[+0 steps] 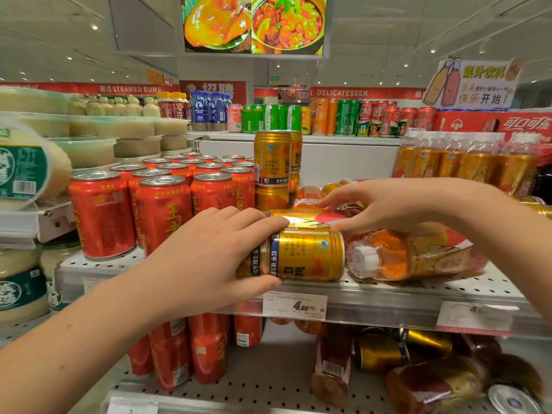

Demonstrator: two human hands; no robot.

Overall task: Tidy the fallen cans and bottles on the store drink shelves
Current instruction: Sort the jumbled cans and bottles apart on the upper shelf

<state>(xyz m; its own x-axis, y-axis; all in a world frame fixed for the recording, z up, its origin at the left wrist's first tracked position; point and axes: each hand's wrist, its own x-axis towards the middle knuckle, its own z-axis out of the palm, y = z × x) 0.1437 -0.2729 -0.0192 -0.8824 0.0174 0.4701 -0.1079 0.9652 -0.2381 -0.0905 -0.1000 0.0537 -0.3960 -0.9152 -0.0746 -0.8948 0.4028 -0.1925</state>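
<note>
White ceiling spotlights [94, 26], hanging food screen [254, 23], red wall banners [343, 92]

Two hands are showing: the left hand [215, 255] and the right hand [388, 204]. Four stacked gold cans [271, 156] are standing as two piles of two. One fallen gold can [310, 253] is lying on its side, and one white-capped bottle [403, 258] is lying beside it. The red cans [162, 216] are standing in rows, and about sixteen tops are showing. Roughly five upright bottles [478, 165] are standing at the right. Two price tags [294, 306] are hanging on the shelf edge [382, 303].
</note>
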